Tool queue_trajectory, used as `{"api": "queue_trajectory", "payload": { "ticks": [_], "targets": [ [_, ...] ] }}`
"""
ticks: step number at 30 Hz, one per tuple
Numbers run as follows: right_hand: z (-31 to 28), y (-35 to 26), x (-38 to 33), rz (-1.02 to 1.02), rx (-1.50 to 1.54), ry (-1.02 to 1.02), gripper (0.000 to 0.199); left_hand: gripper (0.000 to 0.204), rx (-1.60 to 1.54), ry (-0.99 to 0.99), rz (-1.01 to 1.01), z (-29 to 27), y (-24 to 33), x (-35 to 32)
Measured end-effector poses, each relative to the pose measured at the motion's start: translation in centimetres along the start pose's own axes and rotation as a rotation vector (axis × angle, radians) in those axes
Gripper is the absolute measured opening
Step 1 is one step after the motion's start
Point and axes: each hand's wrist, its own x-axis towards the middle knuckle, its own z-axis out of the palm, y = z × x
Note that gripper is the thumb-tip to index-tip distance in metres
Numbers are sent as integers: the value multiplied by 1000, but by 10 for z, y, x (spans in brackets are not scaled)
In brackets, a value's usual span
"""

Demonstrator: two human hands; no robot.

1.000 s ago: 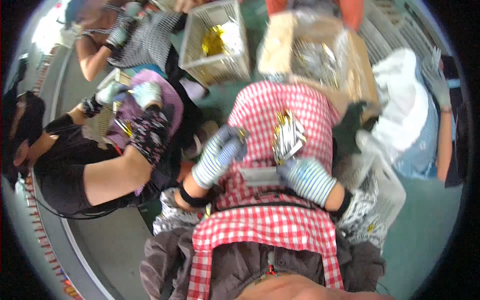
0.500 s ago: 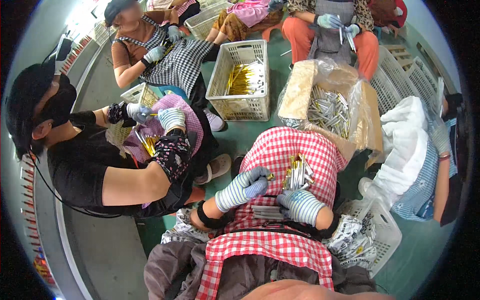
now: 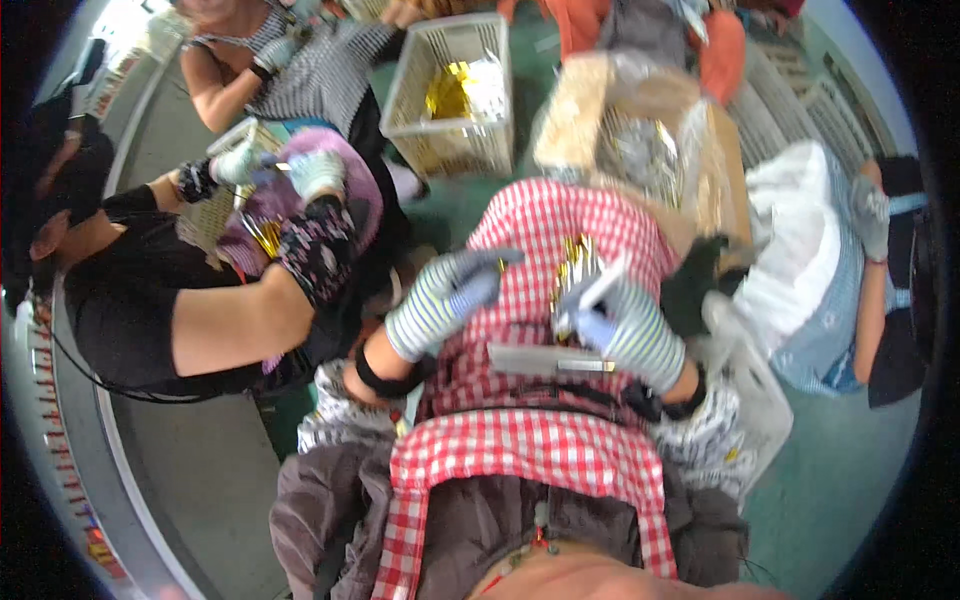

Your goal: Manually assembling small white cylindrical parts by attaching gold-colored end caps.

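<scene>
Left hand (image 3: 450,296) loosely spread, holding nothing; right hand (image 3: 615,325) pinching thin silver piece (image 3: 600,288) over checked apron (image 3: 540,450).

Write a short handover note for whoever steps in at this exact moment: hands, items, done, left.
Left hand: striped glove, fingers out, empty, above the red-checked apron.
Right hand: striped glove, grip on a thin pale strip beside the gold and silver pieces heaped on the lap.
Flat grey tray lies across the apron under both hands.
Done: white basket ahead holds gold pieces.
Left: the lap heap and the bagged pieces in the carton.
</scene>
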Motion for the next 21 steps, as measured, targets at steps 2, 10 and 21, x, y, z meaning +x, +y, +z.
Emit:
{"api": "queue_trajectory", "payload": {
  "ticks": [2, 10, 21],
  "targets": [
    [-3, -33, 11, 151, 216, 70, 12, 38, 19, 4, 43, -2, 3, 4],
    [-17, -41, 15, 25, 374, 255, 17, 31, 173, -105, 25, 1, 11, 23],
    [-8, -38, 3, -28, 490, 290, 17, 31, 616, -232, 343, 13, 20, 20]
  ]
}}
